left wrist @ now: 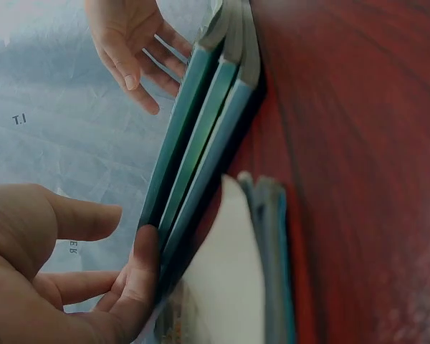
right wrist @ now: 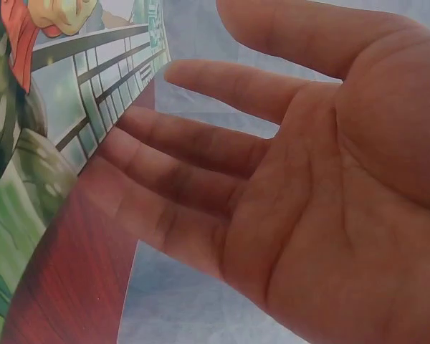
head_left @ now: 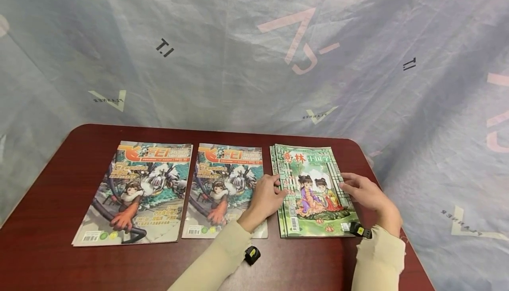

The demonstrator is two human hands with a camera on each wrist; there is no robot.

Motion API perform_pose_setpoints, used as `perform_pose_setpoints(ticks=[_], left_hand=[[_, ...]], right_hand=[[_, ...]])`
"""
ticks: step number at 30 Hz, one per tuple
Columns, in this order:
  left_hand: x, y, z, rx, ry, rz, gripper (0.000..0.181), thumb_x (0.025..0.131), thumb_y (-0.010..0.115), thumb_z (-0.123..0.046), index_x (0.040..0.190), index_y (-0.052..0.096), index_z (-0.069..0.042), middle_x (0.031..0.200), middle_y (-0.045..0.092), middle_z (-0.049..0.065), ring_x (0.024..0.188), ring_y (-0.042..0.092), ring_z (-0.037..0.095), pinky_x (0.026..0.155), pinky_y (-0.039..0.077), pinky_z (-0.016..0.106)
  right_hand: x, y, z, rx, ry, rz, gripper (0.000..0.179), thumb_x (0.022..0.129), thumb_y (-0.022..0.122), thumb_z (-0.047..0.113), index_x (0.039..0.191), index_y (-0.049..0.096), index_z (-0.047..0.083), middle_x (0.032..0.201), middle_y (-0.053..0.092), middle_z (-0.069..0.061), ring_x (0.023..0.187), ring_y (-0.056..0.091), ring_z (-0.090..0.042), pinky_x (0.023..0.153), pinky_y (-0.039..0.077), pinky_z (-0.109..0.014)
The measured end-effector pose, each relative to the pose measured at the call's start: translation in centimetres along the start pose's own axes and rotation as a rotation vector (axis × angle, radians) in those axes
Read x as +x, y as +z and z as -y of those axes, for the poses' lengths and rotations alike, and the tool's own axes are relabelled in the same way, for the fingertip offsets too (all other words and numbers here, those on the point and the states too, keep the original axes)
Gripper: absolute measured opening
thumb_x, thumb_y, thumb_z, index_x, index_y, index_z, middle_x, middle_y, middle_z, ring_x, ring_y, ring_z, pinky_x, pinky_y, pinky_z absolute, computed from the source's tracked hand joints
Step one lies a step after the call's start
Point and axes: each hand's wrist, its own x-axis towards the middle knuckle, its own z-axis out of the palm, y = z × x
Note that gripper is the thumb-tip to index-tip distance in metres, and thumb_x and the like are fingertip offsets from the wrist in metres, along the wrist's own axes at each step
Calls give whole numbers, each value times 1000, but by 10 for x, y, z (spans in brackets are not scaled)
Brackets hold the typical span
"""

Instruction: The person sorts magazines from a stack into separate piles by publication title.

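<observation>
A small stack of green-covered magazines (head_left: 314, 193) lies at the right of the table, with two cartoon children on the top cover. Three spines (left wrist: 193, 136) show slightly staggered in the left wrist view. My left hand (head_left: 269, 197) reaches over the middle magazine, its fingertips touching the stack's left, spine side and its thumb held apart. On the opposite side, my right hand (head_left: 367, 193) has its fingers extended at the stack's right edge. In the right wrist view its palm (right wrist: 301, 186) faces the stack, fingertips right at the cover's edge.
Two comic magazine piles with matching covers lie in a row to the left, one at the far left (head_left: 139, 193) and one in the middle (head_left: 222, 189). The dark red table (head_left: 131, 269) has rounded back corners. A grey printed sheet (head_left: 222, 61) hangs behind it.
</observation>
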Motion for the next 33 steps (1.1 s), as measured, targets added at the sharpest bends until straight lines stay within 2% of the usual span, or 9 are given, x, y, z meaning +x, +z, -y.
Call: perform_pose_setpoints(ticks=[8,14,23,29,33], left_hand=[[-3,-2,0,-10,-23,9,58,101,82,-9,150,60,13,119,67,19,92,75,27,78,62,36],[-5,-2,-1,-6,-19,7,57,101,81,-8,149,61,14,118,67,19,92,75,28,78,61,35],[-7,-7,-4,-20,-18,14,53,102,80,-9,148,63,10,119,67,19,96,73,30,78,62,37],[-5,-15,-6,-21,5,2,50,101,80,-8,147,66,8,120,67,19,96,73,29,82,62,38],[-8,-26,-7,-23,27,9,48,103,78,-8,147,66,7,123,68,20,97,72,29,82,62,39]], right_hand=[[-2,-1,8,-18,-18,18,57,118,56,19,159,43,-18,150,56,-44,131,65,-55,95,63,-59],[-3,-1,12,-76,-66,-18,54,117,58,19,156,49,-17,146,62,-39,127,68,-51,99,59,-62],[-4,-3,19,-134,-40,-40,56,116,60,23,157,50,-14,142,66,-37,126,68,-52,102,56,-67],[0,3,28,-142,-74,-116,54,116,61,22,158,52,-11,136,70,-34,121,71,-50,96,58,-65],[5,9,37,-130,-94,-151,52,116,62,23,158,54,-7,136,70,-32,119,72,-47,93,60,-63]])
